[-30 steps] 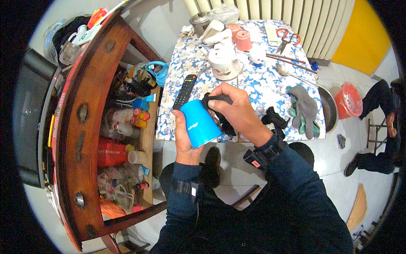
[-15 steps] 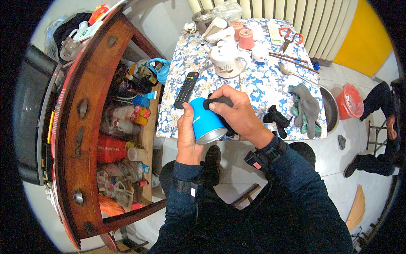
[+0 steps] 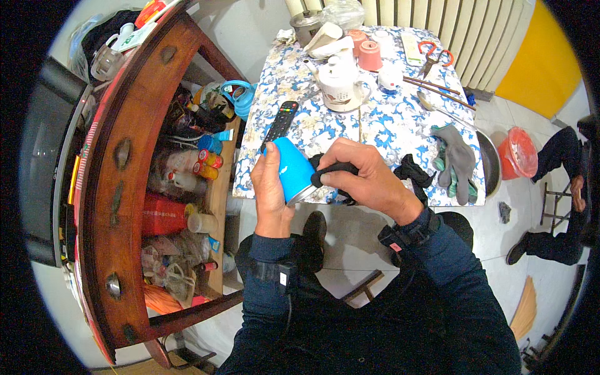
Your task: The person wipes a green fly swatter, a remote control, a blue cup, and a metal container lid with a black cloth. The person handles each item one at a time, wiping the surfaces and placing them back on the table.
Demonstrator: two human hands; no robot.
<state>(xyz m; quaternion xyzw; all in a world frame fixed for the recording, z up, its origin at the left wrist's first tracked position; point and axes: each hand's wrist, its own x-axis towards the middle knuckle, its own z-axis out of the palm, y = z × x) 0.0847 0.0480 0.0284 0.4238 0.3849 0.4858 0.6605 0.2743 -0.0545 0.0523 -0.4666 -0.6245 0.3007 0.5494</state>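
A white teapot (image 3: 340, 84), remote control (image 3: 279, 124) and grey gloves (image 3: 458, 159) lie on the floral table (image 3: 387, 125).

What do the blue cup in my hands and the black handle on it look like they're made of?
The blue cup looks like metal with a smooth matte blue coating: a bare silvery rim shows at its mouth. The black handle, gripped by the right hand, looks like dull plastic or rubber; the look leaves that open. The left hand steadies the cup.

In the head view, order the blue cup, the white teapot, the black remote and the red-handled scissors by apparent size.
1. blue cup, though nearest the camera
2. white teapot, close behind it
3. black remote
4. red-handled scissors
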